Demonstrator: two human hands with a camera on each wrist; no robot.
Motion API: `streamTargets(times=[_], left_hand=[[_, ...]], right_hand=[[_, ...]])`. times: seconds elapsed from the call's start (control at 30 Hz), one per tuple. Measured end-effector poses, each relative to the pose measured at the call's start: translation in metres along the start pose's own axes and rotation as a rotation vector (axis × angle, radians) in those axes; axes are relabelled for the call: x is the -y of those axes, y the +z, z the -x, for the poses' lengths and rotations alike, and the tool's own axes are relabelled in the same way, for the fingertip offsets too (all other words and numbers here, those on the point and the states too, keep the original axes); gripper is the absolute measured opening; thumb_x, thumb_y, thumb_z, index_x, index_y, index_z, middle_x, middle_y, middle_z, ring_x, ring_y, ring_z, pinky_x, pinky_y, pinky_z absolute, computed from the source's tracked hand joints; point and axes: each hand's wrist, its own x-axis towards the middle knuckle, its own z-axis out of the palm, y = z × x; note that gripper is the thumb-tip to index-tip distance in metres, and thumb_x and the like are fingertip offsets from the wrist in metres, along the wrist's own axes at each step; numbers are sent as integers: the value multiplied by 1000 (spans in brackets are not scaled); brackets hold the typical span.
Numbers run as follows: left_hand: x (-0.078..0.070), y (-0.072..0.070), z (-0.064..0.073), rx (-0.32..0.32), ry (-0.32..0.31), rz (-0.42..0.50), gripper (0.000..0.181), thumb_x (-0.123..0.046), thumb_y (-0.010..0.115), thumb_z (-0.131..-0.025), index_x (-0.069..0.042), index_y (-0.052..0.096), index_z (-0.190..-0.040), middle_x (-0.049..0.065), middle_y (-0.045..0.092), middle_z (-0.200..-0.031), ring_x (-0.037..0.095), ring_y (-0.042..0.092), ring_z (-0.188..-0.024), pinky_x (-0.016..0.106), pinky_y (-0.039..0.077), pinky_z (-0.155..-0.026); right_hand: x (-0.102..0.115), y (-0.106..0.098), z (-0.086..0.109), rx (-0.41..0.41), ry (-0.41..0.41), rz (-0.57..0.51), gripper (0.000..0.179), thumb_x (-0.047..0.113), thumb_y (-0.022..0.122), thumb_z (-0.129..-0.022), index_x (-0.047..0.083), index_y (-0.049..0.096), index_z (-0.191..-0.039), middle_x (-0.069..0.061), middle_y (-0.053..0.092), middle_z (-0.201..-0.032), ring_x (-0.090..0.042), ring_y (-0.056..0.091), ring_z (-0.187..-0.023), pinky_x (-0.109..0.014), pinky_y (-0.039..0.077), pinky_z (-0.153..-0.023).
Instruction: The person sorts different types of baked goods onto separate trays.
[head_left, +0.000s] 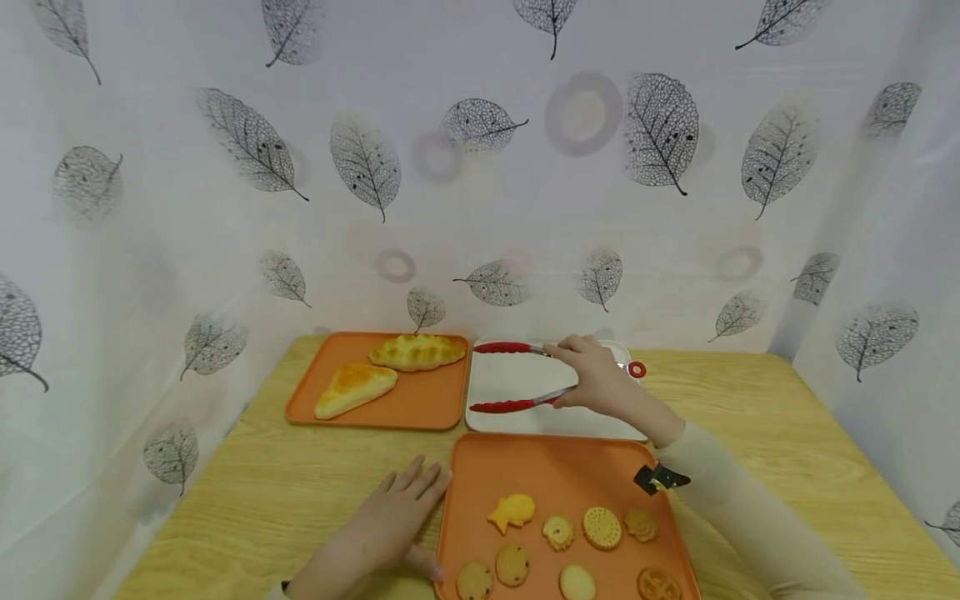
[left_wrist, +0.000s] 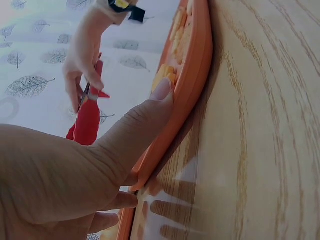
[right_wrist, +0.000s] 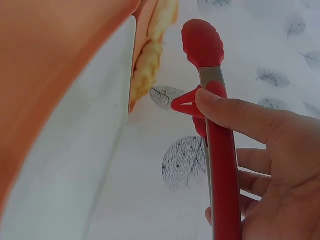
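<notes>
Bench (head_left: 750,400): wood-grained, beneath the white tray (head_left: 510,375).
Cookie tray (head_left: 570,467): orange, in front of the white tray.
Bread tray (head_left: 427,400): orange, left of the white tray.
Tongs (right_wrist: 220,135): over the white tray, jaws apart.
Right hand (head_left: 600,379): over the white tray, fingers pinching the tongs.
Left hand (head_left: 393,517): front-left of the white tray, fingers slightly spread, touching the cookie tray.

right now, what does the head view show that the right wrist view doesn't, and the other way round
Only the head view: the left hand at the near orange tray's edge, the fish-shaped biscuit and round biscuit on it, and the red ring by the tongs' end.

Only the right wrist view: the red triangular tab at the right hand's thumb tip.

Both: right hand holding tongs, white tray, ridged bread, leaf-print sheet.
</notes>
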Motion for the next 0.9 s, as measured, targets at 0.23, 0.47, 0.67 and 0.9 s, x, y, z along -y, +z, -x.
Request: streamTargets(times=[0.23, 0.47, 0.67, 0.9], left_hand=[[0, 0, 0, -28, 10, -9, 122, -76, 67, -60, -7, 29, -153, 19, 29, -158, 43, 18, -148, 68, 26, -111], [-4, -1, 0, -19, 11, 1, 121, -75, 67, -61, -6, 29, -153, 19, 29, -159, 43, 17, -148, 68, 25, -111], [-4, -1, 1, -15, 15, 14, 121, -75, 66, -62, -6, 28, -154, 20, 27, -159, 43, 16, -149, 68, 24, -112], [-3, 0, 1, -23, 16, 12, 121, -75, 66, -62, -6, 27, -154, 20, 26, -159, 43, 15, -149, 68, 24, -112]], right_hand=[[-14, -15, 49, -61, 6, -28, 80, 19, 92, -61, 0, 59, -132, -15, 61, -115, -33, 55, -103, -48, 51, -82], [-23, -25, 97, -73, 74, -55, 80, 14, 92, -60, -2, 59, -131, -16, 61, -117, -34, 56, -105, -49, 51, -82], [-27, -32, 132, -58, 128, -30, 81, 16, 92, -58, 0, 60, -130, -14, 60, -116, -33, 55, -106, -50, 52, -82], [-36, -35, 170, -96, 83, 35, 85, 21, 96, -48, 5, 65, -125, -5, 62, -113, -21, 53, -101, -38, 53, -76]])
